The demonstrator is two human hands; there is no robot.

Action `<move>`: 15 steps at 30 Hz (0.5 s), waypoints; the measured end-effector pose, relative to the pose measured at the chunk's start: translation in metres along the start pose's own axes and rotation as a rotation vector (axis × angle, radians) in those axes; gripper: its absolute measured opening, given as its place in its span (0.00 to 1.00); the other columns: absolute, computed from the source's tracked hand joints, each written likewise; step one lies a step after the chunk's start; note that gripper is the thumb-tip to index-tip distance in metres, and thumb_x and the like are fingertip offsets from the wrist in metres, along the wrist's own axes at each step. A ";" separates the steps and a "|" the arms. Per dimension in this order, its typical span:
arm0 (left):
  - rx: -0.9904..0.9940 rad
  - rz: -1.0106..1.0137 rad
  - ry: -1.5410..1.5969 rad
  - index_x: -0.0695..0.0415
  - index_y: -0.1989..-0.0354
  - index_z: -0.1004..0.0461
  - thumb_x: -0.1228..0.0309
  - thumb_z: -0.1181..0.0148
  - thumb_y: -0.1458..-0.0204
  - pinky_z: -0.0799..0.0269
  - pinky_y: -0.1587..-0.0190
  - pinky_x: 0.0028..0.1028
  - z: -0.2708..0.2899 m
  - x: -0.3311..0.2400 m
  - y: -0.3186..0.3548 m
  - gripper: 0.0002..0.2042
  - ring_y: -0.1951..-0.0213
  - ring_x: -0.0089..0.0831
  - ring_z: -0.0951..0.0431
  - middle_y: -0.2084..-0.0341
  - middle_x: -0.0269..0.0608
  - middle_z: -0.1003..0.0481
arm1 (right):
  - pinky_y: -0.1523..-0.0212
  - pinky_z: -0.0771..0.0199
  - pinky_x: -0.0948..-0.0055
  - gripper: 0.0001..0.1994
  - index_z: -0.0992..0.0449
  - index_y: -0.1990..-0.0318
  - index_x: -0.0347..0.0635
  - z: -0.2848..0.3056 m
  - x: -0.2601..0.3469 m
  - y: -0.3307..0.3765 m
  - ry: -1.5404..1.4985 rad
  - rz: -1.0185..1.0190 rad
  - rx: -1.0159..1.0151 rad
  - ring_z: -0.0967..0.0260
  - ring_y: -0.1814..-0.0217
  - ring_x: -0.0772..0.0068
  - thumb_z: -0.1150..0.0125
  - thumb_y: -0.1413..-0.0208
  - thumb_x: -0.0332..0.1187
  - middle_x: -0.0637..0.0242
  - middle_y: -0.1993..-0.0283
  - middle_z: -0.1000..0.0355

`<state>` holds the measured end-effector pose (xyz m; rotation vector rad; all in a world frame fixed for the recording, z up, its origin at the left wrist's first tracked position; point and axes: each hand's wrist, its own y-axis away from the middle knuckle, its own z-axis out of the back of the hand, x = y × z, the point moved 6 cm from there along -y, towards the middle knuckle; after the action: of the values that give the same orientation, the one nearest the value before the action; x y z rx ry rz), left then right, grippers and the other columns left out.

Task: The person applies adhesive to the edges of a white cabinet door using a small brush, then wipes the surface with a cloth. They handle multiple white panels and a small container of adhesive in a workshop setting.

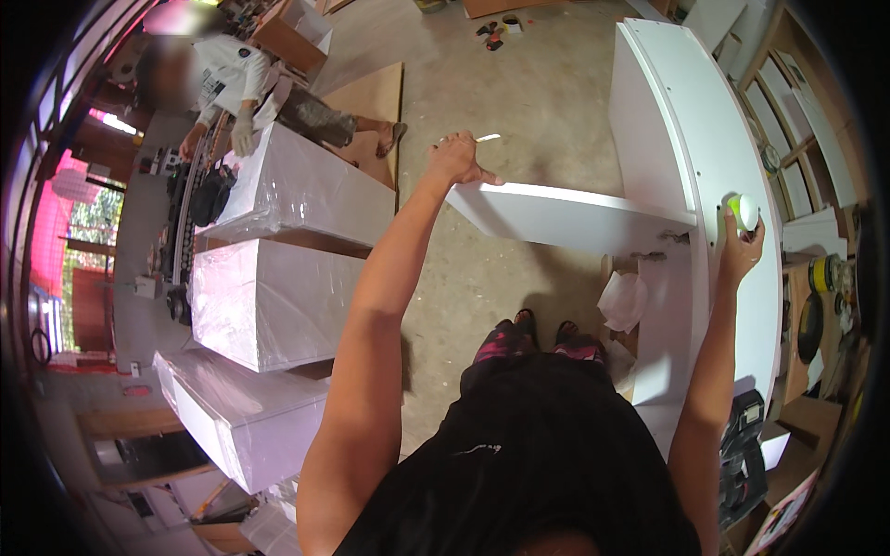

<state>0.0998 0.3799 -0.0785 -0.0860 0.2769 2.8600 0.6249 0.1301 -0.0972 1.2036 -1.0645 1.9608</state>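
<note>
A white cabinet stands on my right, its hinged door swung out to the left. At the door's free end, my left hand is closed, thumb lying along the edge. A thin white strip pokes out by its fingers; what it is, I cannot tell. My right hand is on the cabinet's top panel, wrapped round a small round container with a white top and a green side. Metal hinges join the door to the cabinet.
Several plastic-wrapped white boxes stand on my left. Beyond them a person in a light top, wearing a glove, leans over a box. Crumpled white material lies by the cabinet. Black cases are at the lower right; tools lie on the far floor.
</note>
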 end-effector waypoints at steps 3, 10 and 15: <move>0.112 -0.089 0.060 0.65 0.47 0.30 0.35 0.20 0.81 0.36 0.41 0.53 -0.003 -0.010 -0.012 0.55 0.42 0.50 0.27 0.48 0.52 0.25 | 0.41 0.30 0.67 0.31 0.28 0.42 0.31 0.005 0.023 0.011 -0.068 0.071 -0.031 0.28 0.44 0.65 0.23 0.49 0.38 0.56 0.47 0.26; 0.199 -0.288 0.140 0.63 0.52 0.30 0.35 0.21 0.79 0.36 0.42 0.49 -0.021 -0.009 -0.032 0.50 0.46 0.48 0.25 0.54 0.49 0.24 | 0.40 0.30 0.65 0.31 0.26 0.42 0.33 0.015 0.070 0.052 0.111 0.142 -0.088 0.27 0.44 0.64 0.23 0.51 0.40 0.57 0.47 0.24; 0.210 -0.458 0.198 0.62 0.55 0.30 0.35 0.21 0.80 0.36 0.43 0.48 -0.028 -0.019 -0.039 0.48 0.49 0.47 0.25 0.58 0.48 0.24 | 0.40 0.30 0.66 0.31 0.27 0.42 0.33 0.010 0.104 0.137 0.105 0.110 -0.152 0.27 0.45 0.65 0.23 0.52 0.39 0.56 0.48 0.23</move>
<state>0.1292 0.4066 -0.1118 -0.3442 0.5207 2.3562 0.4764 0.0612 -0.0443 0.9684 -1.2237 1.9624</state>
